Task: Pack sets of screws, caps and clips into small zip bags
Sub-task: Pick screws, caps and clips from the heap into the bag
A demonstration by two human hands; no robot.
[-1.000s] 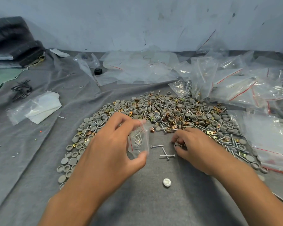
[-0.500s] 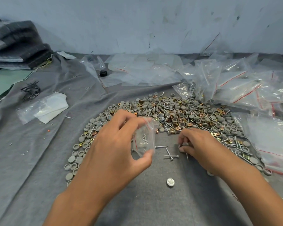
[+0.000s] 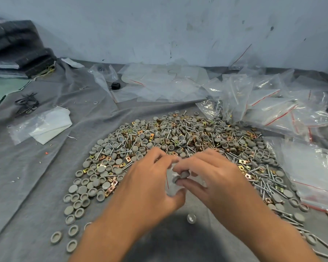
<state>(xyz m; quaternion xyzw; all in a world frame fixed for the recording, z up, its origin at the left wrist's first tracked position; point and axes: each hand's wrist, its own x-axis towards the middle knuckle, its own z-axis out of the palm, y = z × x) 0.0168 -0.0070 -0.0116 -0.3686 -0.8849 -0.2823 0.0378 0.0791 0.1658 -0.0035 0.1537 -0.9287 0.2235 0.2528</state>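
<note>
step: loading caps | left hand (image 3: 146, 184) grips bag (image 3: 171, 188), mouth toward right | right hand (image 3: 212, 178) fingers pinch caps (image 3: 181, 176) at the mouth, touching | pile (image 3: 178, 137) just beyond

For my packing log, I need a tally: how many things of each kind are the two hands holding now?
Small zip bag: 1, held by the left hand
Grey caps: 2, pinched by the right hand
Total: 3; the bag's contents are too blurred to count.
</note>
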